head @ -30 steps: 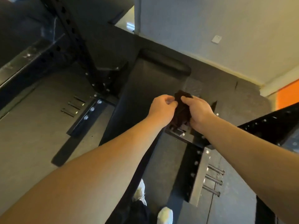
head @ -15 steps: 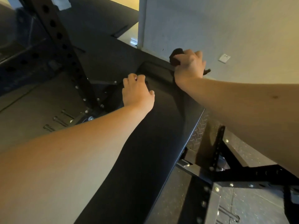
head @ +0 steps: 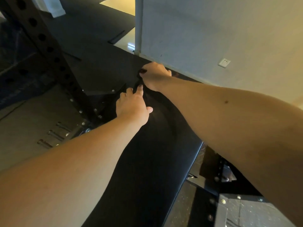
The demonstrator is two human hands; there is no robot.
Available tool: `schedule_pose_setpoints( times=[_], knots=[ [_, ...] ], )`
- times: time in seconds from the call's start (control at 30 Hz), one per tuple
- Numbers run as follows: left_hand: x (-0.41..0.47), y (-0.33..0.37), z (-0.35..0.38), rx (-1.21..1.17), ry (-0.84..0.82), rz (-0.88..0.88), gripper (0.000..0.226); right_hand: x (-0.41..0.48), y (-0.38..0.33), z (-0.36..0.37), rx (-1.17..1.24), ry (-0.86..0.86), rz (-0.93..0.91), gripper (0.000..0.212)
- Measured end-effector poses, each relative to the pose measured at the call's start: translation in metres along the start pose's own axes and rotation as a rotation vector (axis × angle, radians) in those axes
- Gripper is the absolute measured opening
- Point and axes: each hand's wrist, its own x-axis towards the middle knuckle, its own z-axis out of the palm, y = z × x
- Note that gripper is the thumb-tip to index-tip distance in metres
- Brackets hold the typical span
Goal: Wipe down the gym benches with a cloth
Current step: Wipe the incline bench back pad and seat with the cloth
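Head view: the right hand [head: 155, 76], fingers curled round the dark cloth [head: 142, 71], has dropped onto the far end of the bench [head: 147, 161]. The left hand [head: 132, 107], fingers loosely spread on the pad, has slid up just beside it. Wiping looks ready to begin.

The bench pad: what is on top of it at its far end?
The left hand rests flat on the bench pad. Beyond it the right hand grips a dark cloth at the pad's end. Only a corner of the cloth shows; the hand covers the rest.
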Motion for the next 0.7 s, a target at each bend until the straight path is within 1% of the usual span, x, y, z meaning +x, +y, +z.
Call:
schedule_pose_setpoints(
  times=[0.17,0.23,0.33,0.4,0.47,0.57,0.67,0.7],
  knots=[
    [-0.001,0.005,-0.003,0.061,-0.010,-0.005,0.091,-0.005,0.015,-0.010,0.158,0.049,0.101,0.013],
    [-0.002,0.006,-0.004,0.051,-0.019,-0.005,0.091,-0.014,0.031,-0.017,0.146,0.075,0.177,0.014],
    [-0.003,0.006,-0.005,0.017,-0.050,-0.013,0.091,-0.029,0.051,-0.023,0.060,0.103,0.276,0.019],
    [-0.003,0.007,-0.005,0.018,-0.059,-0.018,0.091,-0.031,0.044,-0.022,0.024,0.101,0.260,0.022],
    [-0.002,0.009,-0.005,0.044,-0.060,-0.018,0.092,-0.024,0.027,-0.017,0.030,0.060,0.194,0.024],
    [0.000,0.010,-0.008,0.083,-0.065,-0.049,0.093,-0.012,0.010,-0.012,0.102,0.018,0.134,0.024],
    [0.000,0.014,-0.013,0.116,-0.079,-0.051,0.093,-0.017,0.028,-0.019,0.143,0.015,0.145,0.012],
    [-0.001,0.016,-0.014,0.123,-0.082,-0.055,0.093,-0.022,0.038,-0.023,0.146,0.023,0.156,0.014]
  ],
)
